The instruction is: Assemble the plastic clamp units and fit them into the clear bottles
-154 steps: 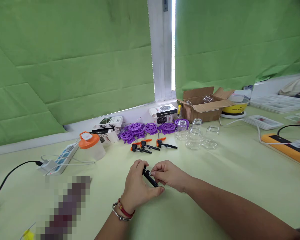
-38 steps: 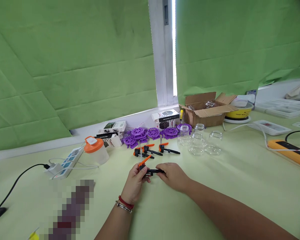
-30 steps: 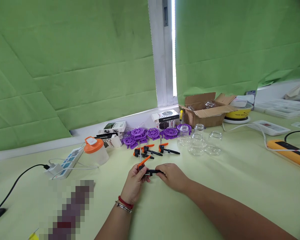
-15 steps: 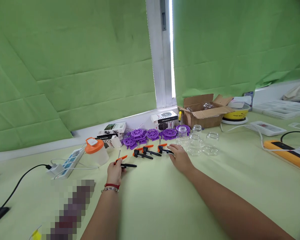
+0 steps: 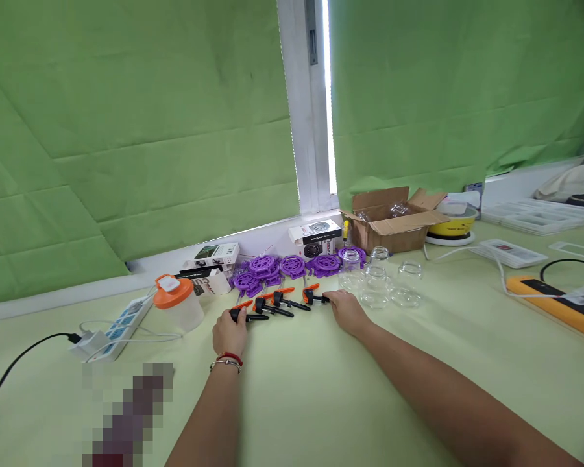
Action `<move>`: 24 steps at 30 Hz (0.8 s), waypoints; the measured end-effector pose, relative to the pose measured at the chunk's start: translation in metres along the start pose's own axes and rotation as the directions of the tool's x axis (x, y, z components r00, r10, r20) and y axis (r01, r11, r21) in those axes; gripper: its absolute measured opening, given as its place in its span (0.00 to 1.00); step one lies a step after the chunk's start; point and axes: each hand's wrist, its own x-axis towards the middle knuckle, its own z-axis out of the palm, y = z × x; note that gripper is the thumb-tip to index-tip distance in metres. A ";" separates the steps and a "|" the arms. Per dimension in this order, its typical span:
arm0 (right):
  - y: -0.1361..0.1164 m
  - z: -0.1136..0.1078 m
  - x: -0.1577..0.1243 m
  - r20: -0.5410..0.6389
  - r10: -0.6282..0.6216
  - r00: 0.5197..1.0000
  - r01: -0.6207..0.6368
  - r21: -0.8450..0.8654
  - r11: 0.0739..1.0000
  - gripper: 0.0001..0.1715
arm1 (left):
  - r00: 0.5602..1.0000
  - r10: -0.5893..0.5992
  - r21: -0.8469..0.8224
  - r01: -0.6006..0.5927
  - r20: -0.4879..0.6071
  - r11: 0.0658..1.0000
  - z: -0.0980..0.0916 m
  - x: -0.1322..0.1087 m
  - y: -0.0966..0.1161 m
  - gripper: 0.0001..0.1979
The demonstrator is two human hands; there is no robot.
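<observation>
Orange-levered black tool [image 5: 257, 317] lies at two o'clock from the left hand [image 5: 230, 334], which grasps it, long axis toward three; the right hand [image 5: 349, 311], farther off, touches the rightmost tool [image 5: 311, 298] at ten o'clock, grip unclear.

unreadable small print on white box [image 5: 315, 237] and yellow bowl [image 5: 452, 226]

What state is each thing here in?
Cardboard box: flaps open.
Orange-lidded cup: upright, lid on.
Leftmost black tool: in left hand.
Two middle black tools: lying unheld.
Rightmost black tool: touched by right hand.
Purple discs: lying, some overlapping.
Clear jars: standing.
White power strip: adapter apparently plugged in.
</observation>
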 end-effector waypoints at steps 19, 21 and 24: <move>-0.011 -0.017 -0.016 -0.314 -0.127 0.941 0.076 -0.169 0.983 0.25 | 0.994 0.098 -0.052 -0.101 -0.044 0.994 -0.001 -0.012 -0.005 0.51; -0.009 -0.027 -0.023 -0.465 -0.107 0.879 0.024 -0.181 0.983 0.26 | 0.988 0.156 -0.093 -0.156 -0.003 0.983 -0.001 -0.017 -0.006 0.56; 0.003 -0.038 -0.032 -0.619 -0.024 0.785 -0.076 -0.134 0.988 0.34 | 0.975 0.224 -0.109 -0.221 0.012 0.969 -0.002 -0.023 -0.007 0.57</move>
